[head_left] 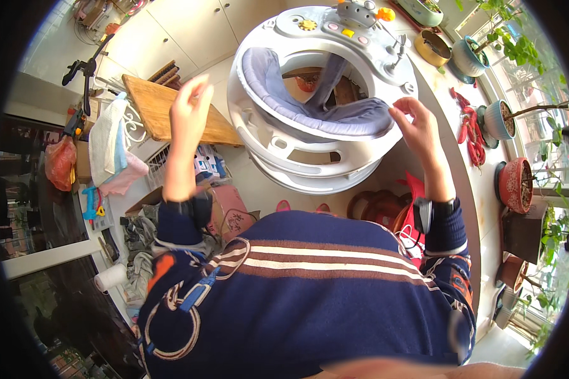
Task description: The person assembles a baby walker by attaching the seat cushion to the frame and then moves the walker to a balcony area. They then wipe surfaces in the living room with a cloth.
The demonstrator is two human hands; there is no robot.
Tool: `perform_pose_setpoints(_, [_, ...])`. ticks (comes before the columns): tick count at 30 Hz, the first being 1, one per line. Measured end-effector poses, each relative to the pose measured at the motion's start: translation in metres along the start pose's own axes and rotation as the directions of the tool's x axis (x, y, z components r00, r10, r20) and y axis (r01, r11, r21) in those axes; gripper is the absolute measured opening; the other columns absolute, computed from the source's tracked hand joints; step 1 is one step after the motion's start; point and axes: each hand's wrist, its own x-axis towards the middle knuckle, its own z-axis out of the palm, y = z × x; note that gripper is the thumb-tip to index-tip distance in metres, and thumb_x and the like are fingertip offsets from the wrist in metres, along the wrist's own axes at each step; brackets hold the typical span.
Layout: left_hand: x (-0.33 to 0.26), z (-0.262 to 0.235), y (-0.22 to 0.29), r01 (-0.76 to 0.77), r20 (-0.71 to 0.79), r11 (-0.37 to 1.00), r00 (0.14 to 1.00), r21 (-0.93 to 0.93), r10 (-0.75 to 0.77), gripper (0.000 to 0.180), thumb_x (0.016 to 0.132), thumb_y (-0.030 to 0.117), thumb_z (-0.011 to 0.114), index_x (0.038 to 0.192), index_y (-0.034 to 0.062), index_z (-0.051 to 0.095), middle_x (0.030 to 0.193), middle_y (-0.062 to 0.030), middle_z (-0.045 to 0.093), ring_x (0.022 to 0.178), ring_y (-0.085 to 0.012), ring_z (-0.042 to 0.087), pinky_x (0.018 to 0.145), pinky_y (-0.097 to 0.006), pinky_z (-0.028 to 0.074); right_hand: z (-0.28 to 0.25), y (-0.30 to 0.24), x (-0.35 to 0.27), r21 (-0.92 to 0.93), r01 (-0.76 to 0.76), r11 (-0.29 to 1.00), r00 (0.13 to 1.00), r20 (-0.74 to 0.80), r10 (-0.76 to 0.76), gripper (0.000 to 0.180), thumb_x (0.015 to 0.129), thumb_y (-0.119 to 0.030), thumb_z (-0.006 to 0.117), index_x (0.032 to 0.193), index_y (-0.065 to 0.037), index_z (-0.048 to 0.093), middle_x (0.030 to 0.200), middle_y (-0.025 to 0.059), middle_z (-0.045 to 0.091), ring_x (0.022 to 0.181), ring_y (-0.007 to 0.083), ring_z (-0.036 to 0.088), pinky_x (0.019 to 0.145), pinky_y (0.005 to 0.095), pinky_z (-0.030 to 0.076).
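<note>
Label: dark printed characters are on the side of the pink cardboard box (229,211), located below and to the right of the wooden board (164,112).

Left hand (188,107): raised in front of the body, forearm near vertical in the view, fingers loosely bent. It is released, overlaps the board in view, and is apart from the baby walker (297,165).

Right hand (418,126): raised, wrist angled inward, fingers bent toward the walker. Fingertips are at the right end of the padded seat (316,124); contact or grasp cannot be determined.

Walker: positioned ahead of the person, between and beyond the hands. Toy tray (367,39) faces away; seat is at the near side. Long axis runs from near left to far right.
</note>
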Motion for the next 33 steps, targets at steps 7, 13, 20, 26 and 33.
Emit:
perform_pose_setpoints(7, [-0.093, -0.008, -0.032, 0.279, -0.056, 0.960, 0.959, 0.005, -0.278, 0.029, 0.092, 0.014, 0.073, 0.117, 0.0008, 0.069, 0.107, -0.0099, 0.072, 0.096, -0.0164, 0.068, 0.088, -0.031, 0.053, 0.033, -0.056, -0.020, -0.245, 0.498, 0.832, 0.859, 0.270, -0.434, 0.051, 0.071, -0.019, 0.086, 0.118, -0.007, 0.067, 0.110, 0.0119, 0.069, 0.112, 0.0309, 0.062, 0.102, 0.0423, 0.044])
perform_pose_setpoints(13, [-0.088, -0.014, -0.027, 0.099, -0.171, 0.974, 0.983, 0.205, -0.064, 0.028, 0.088, 0.014, 0.075, 0.113, 0.0027, 0.070, 0.102, -0.0143, 0.072, 0.096, -0.0258, 0.069, 0.087, -0.036, 0.054, 0.054, -0.058, -0.011, -0.329, 0.410, 0.851, 0.898, 0.307, -0.315, 0.028, 0.074, -0.010, 0.078, 0.101, -0.005, 0.068, 0.094, 0.0104, 0.070, 0.094, 0.0318, 0.065, 0.089, 0.0427, 0.049])
perform_pose_setpoints(20, [-0.109, -0.009, -0.049, 0.143, -0.146, 0.970, 0.983, 0.195, -0.116, 0.026, 0.091, 0.013, 0.073, 0.113, 0.0001, 0.069, 0.106, -0.0136, 0.073, 0.101, -0.0221, 0.070, 0.089, -0.033, 0.053, 0.079, -0.098, -0.018, -0.266, 0.545, 0.795, 0.833, 0.283, -0.476, 0.067, 0.069, -0.025, 0.089, 0.126, -0.005, 0.061, 0.114, 0.0149, 0.066, 0.104, 0.0339, 0.063, 0.091, 0.0440, 0.051])
perform_pose_setpoints(26, [-0.123, -0.007, -0.073, 0.139, -0.167, 0.972, 0.980, 0.190, -0.108, 0.025, 0.091, 0.017, 0.072, 0.111, 0.0019, 0.069, 0.105, -0.0139, 0.073, 0.100, -0.0257, 0.070, 0.087, -0.036, 0.054, 0.124, -0.098, -0.008, -0.450, 0.607, 0.655, 0.788, 0.239, -0.567, 0.034, 0.083, -0.033, 0.080, 0.090, -0.006, 0.061, 0.081, 0.0100, 0.066, 0.077, 0.0314, 0.067, 0.067, 0.0404, 0.055])
perform_pose_setpoints(33, [-0.143, -0.025, -0.107, 0.178, -0.248, 0.973, 0.959, 0.145, -0.138, 0.021, 0.089, 0.019, 0.073, 0.105, 0.0050, 0.071, 0.101, -0.0134, 0.073, 0.095, -0.0286, 0.071, 0.082, -0.038, 0.056, 0.124, -0.074, -0.001, -0.504, 0.651, 0.568, 0.742, 0.266, -0.615, 0.031, 0.081, -0.026, 0.083, 0.080, -0.007, 0.058, 0.070, 0.0096, 0.062, 0.063, 0.0309, 0.063, 0.056, 0.0397, 0.051])
